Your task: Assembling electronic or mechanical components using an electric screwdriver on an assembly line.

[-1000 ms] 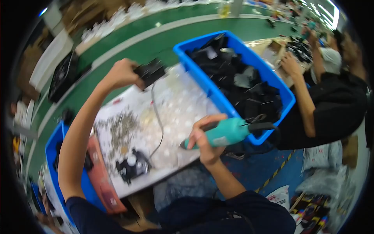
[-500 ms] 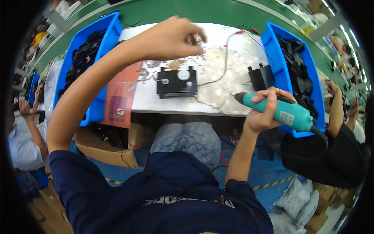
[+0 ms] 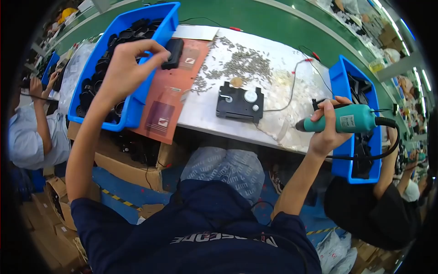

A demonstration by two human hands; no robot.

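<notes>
My left hand [image 3: 130,68] is over the right edge of the left bin, thumb and forefinger pinched at the edge of a black rectangular plastic part [image 3: 174,51] above the orange sheet. My right hand [image 3: 329,130] is wrapped round a teal electric screwdriver [image 3: 358,119], its dark nose pointing left over the table. Between the hands, a black fixture block [image 3: 239,106] with round silver knobs sits on the white table. Behind it lies a heap of small screws [image 3: 246,64]. Partly hidden by my right hand is another black part [image 3: 318,104].
A blue bin [image 3: 137,107] of black parts stands at the left, another blue bin [image 3: 342,169] at the right. An orange sheet [image 3: 175,91] covers the table's left side. A grey cable [image 3: 292,93] runs from the fixture. Co-workers sit on both sides.
My left hand has moved left, from above the screws to the black part by the left bin. The right hand still holds the screwdriver, now more level. The whole view has shifted.
</notes>
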